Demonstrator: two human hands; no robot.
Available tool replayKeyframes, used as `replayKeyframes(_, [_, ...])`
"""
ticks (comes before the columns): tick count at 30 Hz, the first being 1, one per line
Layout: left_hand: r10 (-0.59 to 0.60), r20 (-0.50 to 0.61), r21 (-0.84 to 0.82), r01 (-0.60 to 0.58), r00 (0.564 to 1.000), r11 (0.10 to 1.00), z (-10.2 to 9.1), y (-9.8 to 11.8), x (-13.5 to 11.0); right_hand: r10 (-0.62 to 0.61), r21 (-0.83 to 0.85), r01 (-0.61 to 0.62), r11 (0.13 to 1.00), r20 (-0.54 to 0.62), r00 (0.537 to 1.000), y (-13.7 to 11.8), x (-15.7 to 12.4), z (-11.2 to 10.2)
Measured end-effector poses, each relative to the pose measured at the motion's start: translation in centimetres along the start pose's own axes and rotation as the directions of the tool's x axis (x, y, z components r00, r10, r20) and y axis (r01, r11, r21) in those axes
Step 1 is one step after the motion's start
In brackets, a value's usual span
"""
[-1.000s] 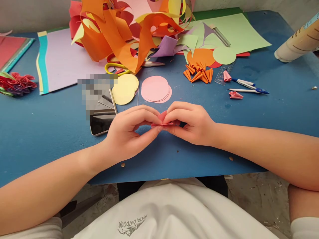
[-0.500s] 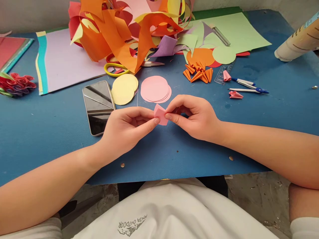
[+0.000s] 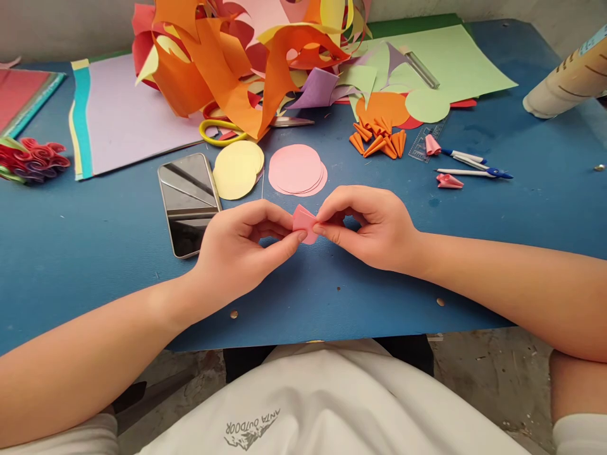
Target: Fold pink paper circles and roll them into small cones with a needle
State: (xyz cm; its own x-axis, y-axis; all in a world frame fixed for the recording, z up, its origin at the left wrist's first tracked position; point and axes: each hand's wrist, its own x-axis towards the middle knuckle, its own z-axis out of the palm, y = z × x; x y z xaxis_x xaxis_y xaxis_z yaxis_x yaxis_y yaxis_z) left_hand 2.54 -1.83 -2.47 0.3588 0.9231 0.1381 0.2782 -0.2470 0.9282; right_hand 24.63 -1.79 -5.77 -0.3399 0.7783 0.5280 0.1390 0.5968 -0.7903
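Note:
A small folded piece of pink paper is pinched between both hands above the table. My left hand holds its left side between thumb and fingers. On the opposite side, my right hand grips it at thumb and fingertip. Just beyond lies a stack of pink paper circles, beside a stack of yellow paper circles. Two small rolled pink paper pieces, one by the ruler and another nearer, lie to the right. Orange paper cones are heaped behind.
A phone lies left of the yellow circles. Yellow-handled scissors are partly under orange paper scraps. A compass and a clear ruler lie right. At far right stands a tilted bottle; red paper rolls sit left.
The folded pink paper has tilted and dropped slightly toward me, its upper flap now lower. Both hands still pinch it, with the fingers shifted a little.

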Motion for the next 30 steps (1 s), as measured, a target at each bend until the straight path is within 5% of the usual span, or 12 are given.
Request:
replayKeyframes(8, [0.072,0.01,-0.145,-0.07,0.997,0.987,0.08,-0.48,0.19,0.175,0.013,-0.178,0.984,0.114,0.978,-0.38,0.45,-0.07])
replayKeyframes(13, [0.133,0.095,-0.102,-0.123,0.987,0.987,0.1,-0.56,0.04,0.075,-0.089,-0.062,0.994,0.15,0.986,-0.47,0.66,-0.4])
replayKeyframes(19, [0.108,0.007,0.075,-0.108,0.994,0.991,0.04,0.1,-0.12,0.056,-0.102,-0.04,0.994,0.153,0.987,-0.4,0.58,-0.41])
replayKeyframes(30, [0.102,0.039,0.149,-0.107,0.994,0.983,-0.21,0.22,-0.23,0.04,-0.1,-0.021,0.995,0.194,0.98,-0.49,0.55,-0.46])
